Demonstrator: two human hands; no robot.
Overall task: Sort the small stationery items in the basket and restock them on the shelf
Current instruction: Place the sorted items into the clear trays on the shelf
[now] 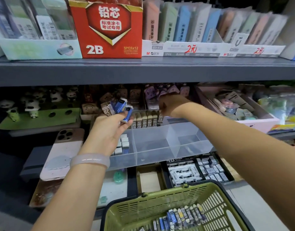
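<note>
**Lead boxes going onto the middle shelf**

Left hand is raised, fingers curled around a small bunch of lead boxes, brown ones marked 2B and blue ones, fanned out above the palm. A pale bangle sits on that wrist. Right hand reaches further in, over the row of brown 2B boxes standing upright at the back of the clear tray. I see its fingers drawn together at the right end of that row, but I cannot tell whether they pinch a box or only touch it.

Clear tray has dividers: small white erasers in the left compartment, partly behind the left hand. A phone lies face down just left of the tray.

Near the bottom edge, the green basket holds more lead boxes, blue and dark, lying loosely together.

Behind the hands, panda figures on a green stand. On the upper shelf, a red 2B carton, with pastel erasers in white display trays beside it.
</note>
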